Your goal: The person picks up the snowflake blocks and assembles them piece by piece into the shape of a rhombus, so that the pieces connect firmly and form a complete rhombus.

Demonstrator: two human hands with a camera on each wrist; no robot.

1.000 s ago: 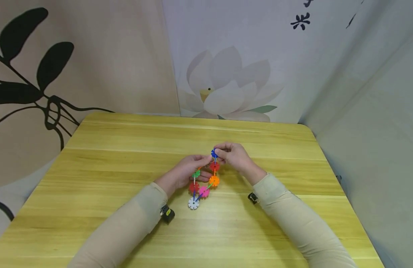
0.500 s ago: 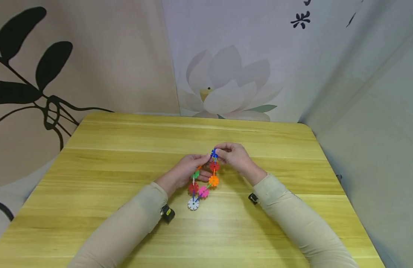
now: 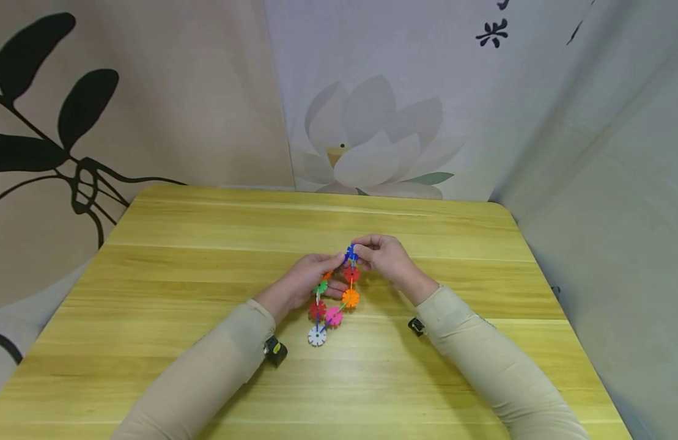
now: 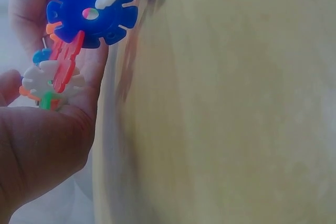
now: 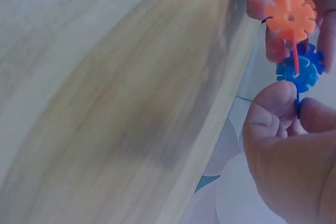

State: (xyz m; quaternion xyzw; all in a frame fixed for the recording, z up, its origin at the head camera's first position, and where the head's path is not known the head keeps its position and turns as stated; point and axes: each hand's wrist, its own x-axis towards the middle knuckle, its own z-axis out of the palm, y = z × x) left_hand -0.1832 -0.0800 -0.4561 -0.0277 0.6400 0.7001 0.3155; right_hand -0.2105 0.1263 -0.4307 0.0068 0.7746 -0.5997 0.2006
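Note:
A chain of notched plastic snowflake discs, in several colours, hangs between the two hands over the table. My left hand point(image 3: 308, 278) pinches its far left end between thumb and fingers, with the other fingers spread behind the chain. From the right, my right hand point(image 3: 390, 260) pinches a blue disc point(image 3: 351, 251) close to the left fingertips. Below hang an orange disc point(image 3: 350, 298), a pink disc point(image 3: 334, 316) and a white disc point(image 3: 316, 336), the lowest. A large blue disc point(image 4: 79, 19) fills the top of the left wrist view. The left fingertips partly hide the joint between the hands.
The wooden table point(image 3: 206, 220) reaches away to a curtain point(image 3: 206, 91) printed with leaves and a lotus. A small black camera point(image 3: 275, 351) sits on the left wrist and another point(image 3: 416, 326) on the right.
Both hands stay nearly where they were. The lower end of the chain has sunk very slightly, and more blue shows between the fingertips.

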